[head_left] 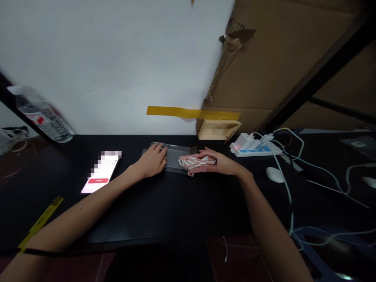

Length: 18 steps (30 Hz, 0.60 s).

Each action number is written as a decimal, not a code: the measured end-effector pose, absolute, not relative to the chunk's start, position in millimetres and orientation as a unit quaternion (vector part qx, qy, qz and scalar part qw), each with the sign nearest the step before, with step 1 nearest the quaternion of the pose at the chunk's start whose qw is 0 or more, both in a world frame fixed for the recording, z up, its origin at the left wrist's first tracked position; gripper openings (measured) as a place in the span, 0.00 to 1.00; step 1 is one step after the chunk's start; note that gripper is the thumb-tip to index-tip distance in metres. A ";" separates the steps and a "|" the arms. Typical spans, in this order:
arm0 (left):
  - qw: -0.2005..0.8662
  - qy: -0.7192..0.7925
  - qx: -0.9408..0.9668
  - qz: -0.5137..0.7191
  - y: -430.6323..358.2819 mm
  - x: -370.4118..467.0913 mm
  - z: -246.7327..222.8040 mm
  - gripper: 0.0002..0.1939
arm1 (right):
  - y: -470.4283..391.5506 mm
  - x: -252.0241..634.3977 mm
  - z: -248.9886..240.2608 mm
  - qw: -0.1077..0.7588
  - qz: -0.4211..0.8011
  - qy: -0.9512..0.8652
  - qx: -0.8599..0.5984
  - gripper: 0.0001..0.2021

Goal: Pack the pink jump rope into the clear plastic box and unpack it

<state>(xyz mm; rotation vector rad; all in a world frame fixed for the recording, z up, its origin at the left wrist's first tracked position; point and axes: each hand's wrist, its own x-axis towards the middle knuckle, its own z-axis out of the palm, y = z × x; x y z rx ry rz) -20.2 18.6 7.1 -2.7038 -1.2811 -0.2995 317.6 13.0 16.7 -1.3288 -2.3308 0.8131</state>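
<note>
A clear plastic box (178,150) lies on the black table, its left end under my left hand (152,160). The fingers of that hand curl over the box and grip it. At the box's right end, my right hand (221,161) is closed around a small pink open container (202,169). Short white sticks (196,161) fill the container in a loose heap. It is tilted, with its left end over the plastic box. A small light piece shows just below the container; I cannot make out what it is.
A lit phone (101,172) lies to the left, with a plastic bottle (44,113) behind it. A shallow wooden box (219,129) stands at the back. On the right are a power strip (255,149), a white mouse (275,175) and loose cables (289,192).
</note>
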 end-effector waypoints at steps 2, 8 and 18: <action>0.064 -0.416 -0.901 -0.109 13.6 -20.7 10.3 0.24 | 15.4 317.5 9.8 0.183 0.286 -0.809 -0.480 0.35; 0.060 -0.417 -0.899 -0.117 13.1 -27.8 1.1 0.27 | 21.8 313.6 -1.5 0.207 0.260 -0.806 -0.490 0.38; 0.088 -0.461 -0.876 -0.113 1.4 -14.6 -7.7 0.29 | 27.8 289.5 -25.0 0.285 0.164 -0.793 -0.513 0.30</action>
